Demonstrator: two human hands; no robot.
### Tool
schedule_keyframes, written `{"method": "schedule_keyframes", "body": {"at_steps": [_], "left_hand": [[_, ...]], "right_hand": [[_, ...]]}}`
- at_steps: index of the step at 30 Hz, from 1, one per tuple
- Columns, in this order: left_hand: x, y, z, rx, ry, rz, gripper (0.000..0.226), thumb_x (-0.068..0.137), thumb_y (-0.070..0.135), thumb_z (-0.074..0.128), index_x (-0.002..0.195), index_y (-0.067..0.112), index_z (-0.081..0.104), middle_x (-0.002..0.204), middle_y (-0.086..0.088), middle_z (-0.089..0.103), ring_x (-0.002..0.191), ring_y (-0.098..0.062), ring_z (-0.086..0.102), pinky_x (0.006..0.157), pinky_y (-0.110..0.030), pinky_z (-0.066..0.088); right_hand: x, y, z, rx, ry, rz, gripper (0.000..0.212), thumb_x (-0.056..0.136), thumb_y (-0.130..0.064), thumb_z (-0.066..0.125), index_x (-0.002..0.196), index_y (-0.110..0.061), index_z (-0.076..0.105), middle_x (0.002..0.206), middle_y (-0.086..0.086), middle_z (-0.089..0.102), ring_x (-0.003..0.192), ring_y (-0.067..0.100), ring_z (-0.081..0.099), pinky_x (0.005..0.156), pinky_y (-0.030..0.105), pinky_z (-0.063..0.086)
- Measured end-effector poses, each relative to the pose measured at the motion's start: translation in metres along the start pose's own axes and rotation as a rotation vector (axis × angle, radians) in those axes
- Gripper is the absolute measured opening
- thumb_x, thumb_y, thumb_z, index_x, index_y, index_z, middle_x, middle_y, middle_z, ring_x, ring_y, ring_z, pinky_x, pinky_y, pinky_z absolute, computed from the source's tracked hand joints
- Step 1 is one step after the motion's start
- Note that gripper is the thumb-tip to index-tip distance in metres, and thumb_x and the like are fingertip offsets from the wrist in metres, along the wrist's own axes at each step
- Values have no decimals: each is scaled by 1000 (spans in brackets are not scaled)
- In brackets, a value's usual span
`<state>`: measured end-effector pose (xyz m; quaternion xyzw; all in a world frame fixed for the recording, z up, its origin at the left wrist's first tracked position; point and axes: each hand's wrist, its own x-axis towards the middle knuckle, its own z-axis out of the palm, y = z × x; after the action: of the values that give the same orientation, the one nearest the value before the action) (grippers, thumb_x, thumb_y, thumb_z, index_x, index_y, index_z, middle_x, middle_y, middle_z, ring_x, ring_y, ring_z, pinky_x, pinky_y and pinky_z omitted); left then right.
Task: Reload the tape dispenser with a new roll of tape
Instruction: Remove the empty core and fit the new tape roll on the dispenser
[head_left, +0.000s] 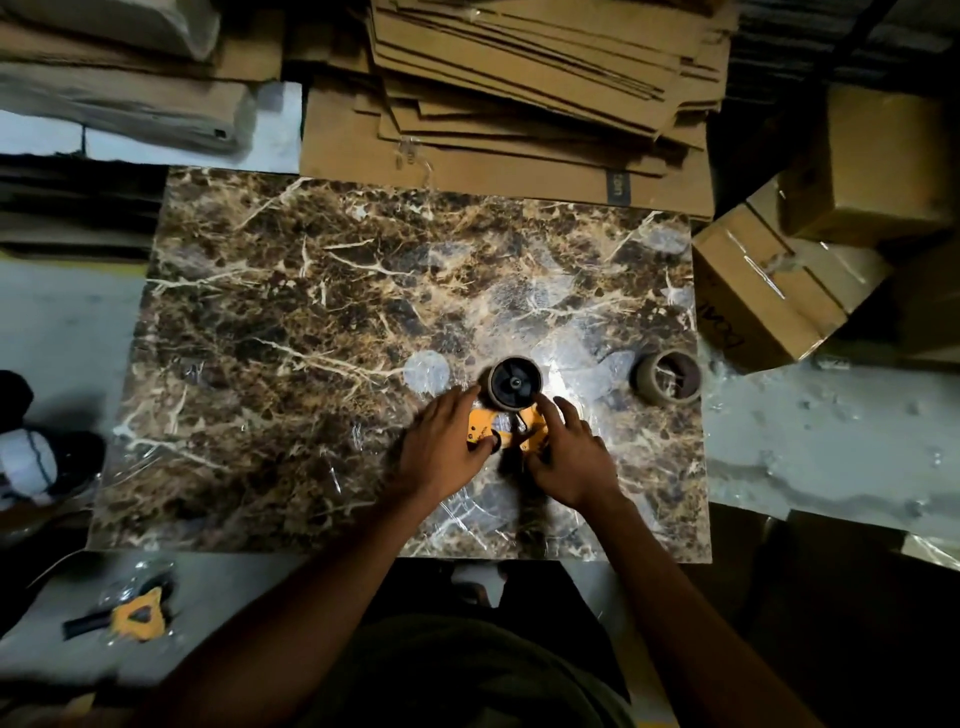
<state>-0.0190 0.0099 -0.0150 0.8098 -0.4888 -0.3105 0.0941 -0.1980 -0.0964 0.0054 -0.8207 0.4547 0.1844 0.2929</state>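
Observation:
An orange tape dispenser (511, 434) lies on the brown marble table (291, 332), near its front edge. A tape roll (516, 383) sits on the dispenser's black hub at its far end. My left hand (440, 453) grips the dispenser's left side, thumb pressed on the orange body. My right hand (570, 453) holds the right side, its index finger touching the roll's edge. A second brown tape roll (667, 378) stands apart by the table's right edge. The dispenser's handle is hidden under my hands.
Flattened cardboard (519, 104) is stacked beyond the table's far edge. Sealed boxes (769, 291) crowd the right side. Another orange dispenser (132, 616) lies on the floor at lower left. A round clear tape patch (426, 370) lies on the marble left of the roll.

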Motion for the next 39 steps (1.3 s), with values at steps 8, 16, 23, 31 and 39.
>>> {"method": "schedule_keyframes", "body": {"at_steps": [8, 16, 23, 31, 39], "left_hand": [[0, 14, 16, -79, 44, -110, 82, 94, 52, 73, 161, 20, 39, 172, -7, 29, 151, -34, 43, 109, -48, 50], [2, 24, 29, -192, 134, -157, 71, 78, 36, 94, 140, 19, 65, 168, -3, 40, 142, -27, 54, 101, -37, 55], [21, 66, 37, -246, 239, -134, 68, 82, 26, 92, 143, 15, 65, 142, -9, 67, 118, -30, 70, 94, -38, 59], [45, 93, 36, -212, 235, -84, 79, 85, 29, 89, 154, 20, 52, 150, -3, 63, 124, -27, 69, 93, -38, 61], [45, 98, 36, -94, 257, -134, 80, 79, 38, 92, 150, 23, 57, 146, 0, 65, 121, -29, 69, 84, -39, 61]], "right_hand": [[-7, 35, 4, 0, -22, -76, 88, 91, -34, 63, 163, -34, 12, 162, 7, 30, 122, 42, 60, 88, 50, 54], [2, 64, 7, 117, -42, -186, 108, 80, -13, 74, 163, -36, 8, 132, 12, 52, 107, 41, 61, 79, 47, 54], [17, 95, -11, 84, -17, -186, 112, 79, -19, 80, 165, -33, 10, 136, 10, 52, 116, 39, 55, 88, 48, 50], [37, 148, -60, 91, 441, -104, 68, 94, -44, 58, 156, -22, 38, 151, 17, 47, 139, 39, 41, 109, 62, 42], [67, 189, -89, -136, 154, 151, 100, 89, -39, 77, 162, -45, 9, 171, 18, 11, 152, 49, 24, 116, 71, 24]]}}
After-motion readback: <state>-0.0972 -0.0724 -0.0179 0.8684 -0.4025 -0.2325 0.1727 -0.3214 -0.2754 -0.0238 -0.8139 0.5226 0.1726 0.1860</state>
